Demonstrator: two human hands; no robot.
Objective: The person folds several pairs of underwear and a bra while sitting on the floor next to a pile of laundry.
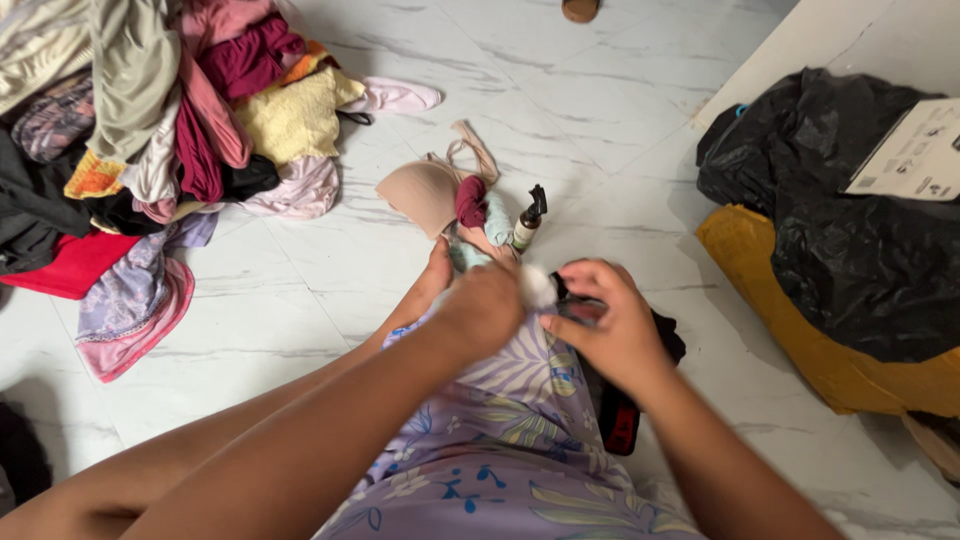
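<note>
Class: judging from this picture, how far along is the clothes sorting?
Done: a few small rolled items lie by the beige bra. In hand: both the left hand and right hand grip a small white piece. Left: the big clothes heap remains unsorted.

Glossy marble-look floor (300, 290), crinkled shiny plastic bag (860, 250), soft cloth heap (150, 130)

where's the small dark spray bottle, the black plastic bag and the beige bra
small dark spray bottle (527, 222), head view, on its body
crumpled black plastic bag (860, 240), head view, on its middle
beige padded bra (420, 190), head view, on its cup
</note>
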